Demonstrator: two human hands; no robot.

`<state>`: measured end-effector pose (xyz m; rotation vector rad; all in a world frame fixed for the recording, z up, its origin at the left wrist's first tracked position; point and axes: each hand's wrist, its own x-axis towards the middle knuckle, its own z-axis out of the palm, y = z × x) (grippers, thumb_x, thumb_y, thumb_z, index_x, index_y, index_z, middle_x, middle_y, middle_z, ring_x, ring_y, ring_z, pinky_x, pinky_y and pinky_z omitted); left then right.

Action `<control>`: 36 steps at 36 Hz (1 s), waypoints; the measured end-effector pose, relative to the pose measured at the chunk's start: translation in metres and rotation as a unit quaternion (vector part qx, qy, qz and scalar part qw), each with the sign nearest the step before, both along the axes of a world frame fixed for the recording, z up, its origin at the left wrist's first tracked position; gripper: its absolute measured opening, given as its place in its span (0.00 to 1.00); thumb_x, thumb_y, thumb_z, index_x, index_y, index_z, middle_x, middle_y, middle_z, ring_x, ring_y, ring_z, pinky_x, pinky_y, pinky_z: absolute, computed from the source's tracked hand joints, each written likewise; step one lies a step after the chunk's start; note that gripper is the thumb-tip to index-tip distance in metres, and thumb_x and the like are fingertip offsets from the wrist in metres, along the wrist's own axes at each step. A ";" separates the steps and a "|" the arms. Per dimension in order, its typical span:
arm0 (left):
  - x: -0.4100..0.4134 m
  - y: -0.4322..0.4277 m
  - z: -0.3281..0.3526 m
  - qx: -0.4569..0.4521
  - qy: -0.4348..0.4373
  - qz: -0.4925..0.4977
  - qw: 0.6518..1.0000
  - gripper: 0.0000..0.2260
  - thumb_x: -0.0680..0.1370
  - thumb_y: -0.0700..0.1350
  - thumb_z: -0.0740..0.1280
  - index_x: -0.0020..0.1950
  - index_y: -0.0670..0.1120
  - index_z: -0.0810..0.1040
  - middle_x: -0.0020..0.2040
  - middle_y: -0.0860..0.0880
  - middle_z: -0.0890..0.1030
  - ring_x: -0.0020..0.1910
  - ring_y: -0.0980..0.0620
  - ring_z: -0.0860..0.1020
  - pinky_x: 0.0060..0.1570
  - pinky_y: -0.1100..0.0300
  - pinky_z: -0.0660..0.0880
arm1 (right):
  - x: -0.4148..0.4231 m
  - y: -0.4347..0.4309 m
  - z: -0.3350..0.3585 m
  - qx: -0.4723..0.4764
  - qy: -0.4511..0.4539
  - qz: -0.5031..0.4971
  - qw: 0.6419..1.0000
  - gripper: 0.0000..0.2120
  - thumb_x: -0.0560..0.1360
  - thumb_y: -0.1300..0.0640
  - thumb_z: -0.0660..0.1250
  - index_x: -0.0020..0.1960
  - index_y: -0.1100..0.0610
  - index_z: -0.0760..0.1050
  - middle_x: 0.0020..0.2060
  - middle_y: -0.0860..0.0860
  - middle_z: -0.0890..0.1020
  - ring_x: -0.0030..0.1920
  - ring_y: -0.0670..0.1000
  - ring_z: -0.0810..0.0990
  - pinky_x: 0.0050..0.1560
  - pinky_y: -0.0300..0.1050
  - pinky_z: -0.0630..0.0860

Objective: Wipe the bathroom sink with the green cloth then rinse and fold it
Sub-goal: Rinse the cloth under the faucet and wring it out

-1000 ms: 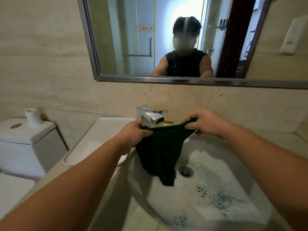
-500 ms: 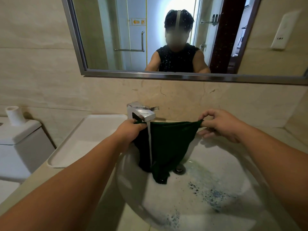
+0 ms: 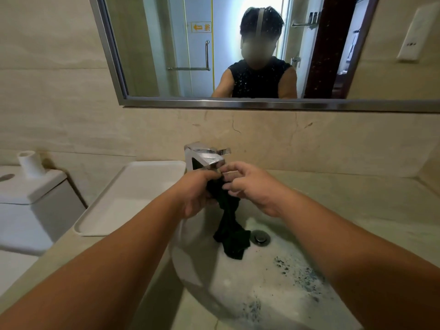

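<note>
The top of the green cloth (image 3: 229, 222) is buried where the two hands meet just under the spout of the chrome tap (image 3: 205, 155), so the spout's mouth is hidden. The left hand (image 3: 195, 195) is curled round the bunched upper end. The right hand (image 3: 253, 186) has curled fingers with their tips against the cloth, but whether they pinch it cannot be told. The rest of the cloth hangs in a twisted rope, its lower end resting in the sink (image 3: 250, 301) at nine o'clock of the drain (image 3: 262, 238). Dark specks dot the foamy basin toward five o'clock. Both forearms are cut off by the lower edge.

The pale stone counter (image 3: 357, 201) carries a white tray (image 3: 123, 201) at nine o'clock of the tap. Further that way stands a toilet tank (image 3: 35, 196) with a paper roll (image 3: 30, 164). A mirror (image 3: 238, 104) hangs at twelve o'clock.
</note>
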<state>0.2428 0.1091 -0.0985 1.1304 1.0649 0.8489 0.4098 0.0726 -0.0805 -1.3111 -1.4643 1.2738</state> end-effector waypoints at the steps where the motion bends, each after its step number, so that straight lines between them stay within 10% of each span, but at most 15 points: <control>1: -0.002 0.000 -0.001 0.003 -0.004 -0.010 1.000 0.12 0.85 0.43 0.64 0.66 0.43 0.82 0.57 0.42 0.89 0.53 0.44 0.87 0.48 0.52 0.83 | 0.000 0.001 -0.002 -0.010 0.014 0.002 1.000 0.23 0.74 0.75 0.62 0.63 0.54 0.78 0.61 0.60 0.82 0.59 0.58 0.83 0.63 0.52 0.79; 6: -0.011 0.008 -0.013 0.026 -0.012 0.004 1.000 0.16 0.79 0.28 0.66 0.64 0.41 0.80 0.56 0.38 0.87 0.52 0.43 0.88 0.45 0.53 0.84 | 0.014 0.008 -0.005 -0.022 0.139 -0.069 0.988 0.18 0.76 0.75 0.59 0.59 0.59 0.75 0.57 0.60 0.85 0.54 0.60 0.87 0.58 0.58 0.83; 9: -0.010 0.009 -0.014 0.030 -0.020 0.028 0.999 0.16 0.79 0.29 0.64 0.64 0.42 0.79 0.59 0.36 0.85 0.58 0.39 0.85 0.52 0.47 0.83 | 0.022 0.019 -0.016 0.015 -0.006 -0.116 0.993 0.11 0.78 0.62 0.68 0.60 0.54 0.77 0.59 0.58 0.82 0.58 0.58 0.82 0.58 0.54 0.80; 14: -0.015 0.006 -0.012 0.020 -0.056 0.030 0.998 0.16 0.82 0.36 0.61 0.65 0.46 0.82 0.60 0.39 0.86 0.58 0.40 0.84 0.46 0.49 0.81 | 0.006 0.027 -0.042 -0.084 -0.028 0.001 0.996 0.42 0.61 0.34 0.81 0.71 0.42 0.73 0.65 0.50 0.82 0.67 0.54 0.78 0.72 0.61 0.68; 20: -0.035 0.003 -0.016 0.043 -0.019 0.028 0.998 0.10 0.86 0.39 0.61 0.61 0.44 0.82 0.57 0.36 0.86 0.54 0.39 0.87 0.50 0.43 0.85 | -0.001 0.037 -0.042 -0.021 0.001 0.025 0.999 0.03 0.75 0.59 0.75 0.48 0.55 0.83 0.43 0.53 0.87 0.48 0.54 0.86 0.53 0.52 0.79; 30: -0.036 0.005 -0.022 0.089 0.056 0.016 0.994 0.06 0.85 0.33 0.64 0.55 0.41 0.79 0.51 0.37 0.85 0.51 0.41 0.86 0.53 0.45 0.84 | 0.016 0.031 -0.007 0.061 -0.125 -0.014 0.990 0.06 0.78 0.58 0.70 0.43 0.57 0.81 0.37 0.55 0.81 0.41 0.54 0.80 0.42 0.50 0.75; 36: -0.028 -0.002 -0.019 0.076 0.044 0.004 0.996 0.10 0.87 0.38 0.61 0.64 0.35 0.78 0.57 0.35 0.86 0.57 0.37 0.86 0.56 0.43 0.85 | 0.013 0.008 0.019 0.221 -0.325 -0.053 0.918 0.11 0.83 0.52 0.64 0.46 0.52 0.83 0.34 0.49 0.82 0.34 0.48 0.78 0.33 0.44 0.68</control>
